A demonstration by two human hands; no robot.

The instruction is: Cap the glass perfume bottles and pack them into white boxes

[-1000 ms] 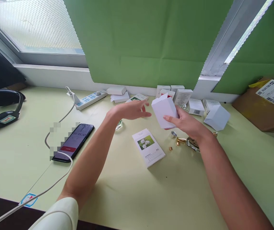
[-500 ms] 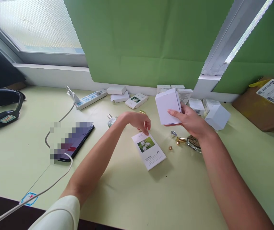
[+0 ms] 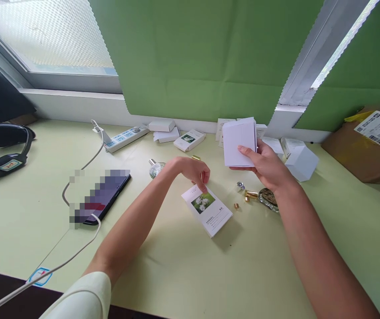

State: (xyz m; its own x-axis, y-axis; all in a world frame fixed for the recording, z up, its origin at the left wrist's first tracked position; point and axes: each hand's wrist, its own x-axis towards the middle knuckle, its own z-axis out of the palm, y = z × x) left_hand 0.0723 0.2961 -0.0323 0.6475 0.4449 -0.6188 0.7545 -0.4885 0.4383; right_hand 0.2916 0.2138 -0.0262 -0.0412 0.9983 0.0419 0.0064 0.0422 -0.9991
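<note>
My right hand [image 3: 265,166] holds a plain white folded carton [image 3: 239,141] upright above the table, fingers wrapped round its lower edge. My left hand [image 3: 191,170] pinches the far end of a flat white carton printed with a white flower [image 3: 208,209], which is lifted slightly off the pale green table [image 3: 176,266]. Small gold caps and a silver cap [image 3: 246,193] lie just below my right hand, beside a glass bottle lying down [image 3: 268,198]. A small round glass bottle [image 3: 155,167] stands left of my left hand.
Several white boxes [image 3: 301,161] line the back by the window sill, with a power strip [image 3: 126,138]. A phone [image 3: 101,199] on a white cable lies at left, a black headset [image 3: 1,150] at far left, a cardboard box [image 3: 362,150] at right.
My left hand dropped from beside the white carton down to the flower-printed carton and pinched its far end, lifting and shifting it. My right hand raised the plain carton and turned it upright.
</note>
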